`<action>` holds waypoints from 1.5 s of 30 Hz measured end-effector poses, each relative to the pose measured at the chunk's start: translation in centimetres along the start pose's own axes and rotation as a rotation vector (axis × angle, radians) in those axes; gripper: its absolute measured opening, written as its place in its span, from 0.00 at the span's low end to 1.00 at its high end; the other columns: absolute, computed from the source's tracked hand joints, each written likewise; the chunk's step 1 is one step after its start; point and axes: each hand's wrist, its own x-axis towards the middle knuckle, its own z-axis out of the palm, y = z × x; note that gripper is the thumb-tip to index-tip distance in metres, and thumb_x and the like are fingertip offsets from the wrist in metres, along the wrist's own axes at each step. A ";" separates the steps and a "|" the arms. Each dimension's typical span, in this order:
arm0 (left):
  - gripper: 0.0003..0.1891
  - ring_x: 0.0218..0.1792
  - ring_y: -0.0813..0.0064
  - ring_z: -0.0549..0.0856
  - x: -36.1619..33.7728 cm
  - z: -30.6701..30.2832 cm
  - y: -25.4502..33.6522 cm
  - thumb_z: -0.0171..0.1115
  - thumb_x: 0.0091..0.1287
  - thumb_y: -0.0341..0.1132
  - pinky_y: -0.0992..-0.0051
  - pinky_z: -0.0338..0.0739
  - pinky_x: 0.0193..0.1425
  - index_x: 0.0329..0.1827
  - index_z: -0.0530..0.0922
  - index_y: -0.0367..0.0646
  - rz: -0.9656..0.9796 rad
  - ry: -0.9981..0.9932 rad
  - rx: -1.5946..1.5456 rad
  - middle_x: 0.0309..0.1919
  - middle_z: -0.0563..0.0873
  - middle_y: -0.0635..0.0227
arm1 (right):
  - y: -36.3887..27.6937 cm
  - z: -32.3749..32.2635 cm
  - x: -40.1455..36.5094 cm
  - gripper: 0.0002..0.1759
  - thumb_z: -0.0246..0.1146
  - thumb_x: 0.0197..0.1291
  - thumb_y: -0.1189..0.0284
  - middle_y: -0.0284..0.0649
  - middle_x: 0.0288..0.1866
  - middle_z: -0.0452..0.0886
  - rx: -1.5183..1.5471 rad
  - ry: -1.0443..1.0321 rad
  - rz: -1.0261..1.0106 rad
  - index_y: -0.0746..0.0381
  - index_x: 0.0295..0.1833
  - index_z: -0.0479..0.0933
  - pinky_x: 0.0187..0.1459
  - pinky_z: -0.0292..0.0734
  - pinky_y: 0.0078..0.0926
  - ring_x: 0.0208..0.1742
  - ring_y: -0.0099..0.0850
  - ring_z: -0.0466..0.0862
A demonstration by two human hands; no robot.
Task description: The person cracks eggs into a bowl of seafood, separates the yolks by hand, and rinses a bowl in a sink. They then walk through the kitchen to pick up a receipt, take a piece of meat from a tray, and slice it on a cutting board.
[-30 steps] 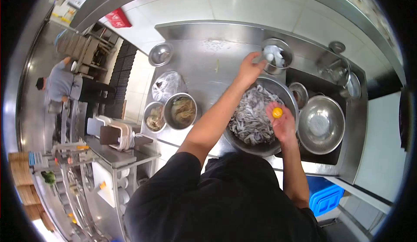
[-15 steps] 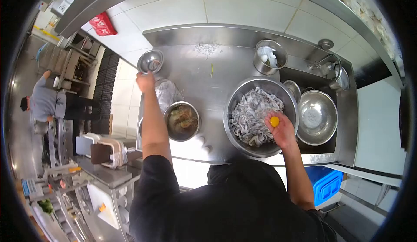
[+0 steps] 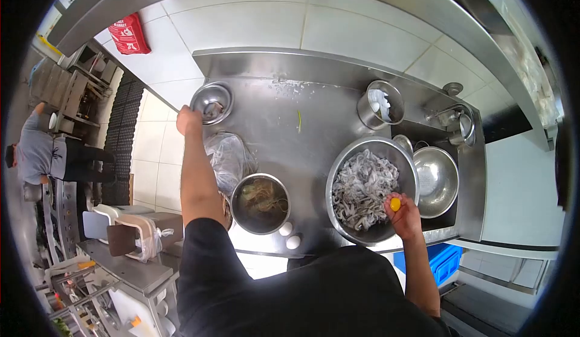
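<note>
My left hand point(image 3: 189, 121) is at the near left edge of a small metal bowl point(image 3: 225, 102), its fingers apparently closed on the rim. A few small pieces lie inside that bowl. My right hand point(image 3: 406, 219) is cupped around an egg yolk point(image 3: 395, 204) above the right side of a large metal bowl point(image 3: 331, 201). Pale grey, tentacle-like seafood point(image 3: 364, 183) fills much of the large bowl. Between my arms stands a metal pot point(image 3: 235, 215) holding shrimp-like pieces in liquid. Two white eggs point(image 3: 293, 242) rest beside it near the counter's front edge.
A clear plastic bag point(image 3: 228, 162) lies beside my left forearm. Behind the large bowl stands a metal container point(image 3: 370, 114) with white shells or scraps. A colander point(image 3: 444, 183) sits over the sink at right. Another person point(image 3: 45, 149) stands far left.
The view has shifted, bringing the two eggs into sight from behind me. My left hand has slid left along the small bowl's edge. My right hand's fingers have curled closer around the yolk.
</note>
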 end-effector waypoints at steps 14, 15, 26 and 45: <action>0.12 0.41 0.41 0.88 -4.8 -7.1 6.6 0.62 0.69 0.39 0.48 0.84 0.48 0.50 0.77 0.42 0.470 0.148 -0.158 0.41 0.88 0.51 | 2.2 1.5 1.5 0.15 0.56 0.79 0.65 0.46 0.52 0.84 -0.012 -0.045 0.065 0.67 0.54 0.76 0.58 0.87 0.37 0.52 0.37 0.86; 0.12 0.41 0.40 0.88 -6.0 -7.5 7.1 0.62 0.69 0.36 0.47 0.84 0.47 0.52 0.75 0.43 0.507 0.188 -0.173 0.44 0.86 0.50 | 2.3 1.6 1.5 0.15 0.56 0.78 0.65 0.47 0.52 0.84 -0.009 -0.037 0.061 0.67 0.54 0.76 0.58 0.87 0.37 0.52 0.37 0.87; 0.17 0.50 0.40 0.86 -9.8 -4.6 6.9 0.65 0.62 0.24 0.47 0.81 0.55 0.52 0.71 0.41 0.438 0.245 -0.352 0.62 0.76 0.52 | 1.8 2.0 0.2 0.15 0.57 0.77 0.66 0.47 0.52 0.84 0.056 -0.082 0.039 0.68 0.54 0.77 0.58 0.87 0.35 0.51 0.36 0.87; 0.16 0.49 0.59 0.89 -18.1 -8.7 7.1 0.55 0.75 0.24 0.65 0.94 0.44 0.63 0.68 0.32 0.100 -0.363 -1.449 0.57 0.81 0.50 | 1.5 0.6 -0.6 0.16 0.57 0.78 0.65 0.48 0.51 0.84 0.083 -0.165 0.021 0.70 0.53 0.77 0.60 0.87 0.34 0.53 0.37 0.87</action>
